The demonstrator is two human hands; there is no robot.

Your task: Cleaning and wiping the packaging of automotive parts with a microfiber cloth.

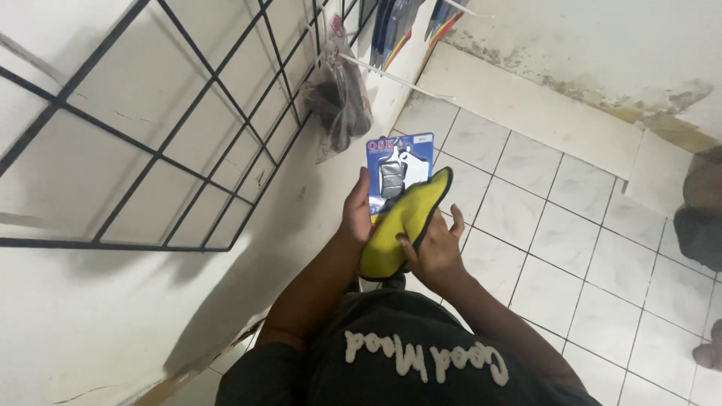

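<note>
My left hand (356,213) grips the lower left edge of a blue blister card (398,167) with grey metal parts sealed on its front. My right hand (434,250) presses a yellow cloth with a black border (404,223) against the lower part of that card. The cloth covers the card's bottom half. Both hands are held in front of my chest, above a white tiled floor (556,248).
A black wire grid rack (173,120) hangs on the white wall at left, with a clear bag of dark parts (337,101) on a hook. More packets (395,26) hang further along. Another person's foot (708,352) shows at the right edge.
</note>
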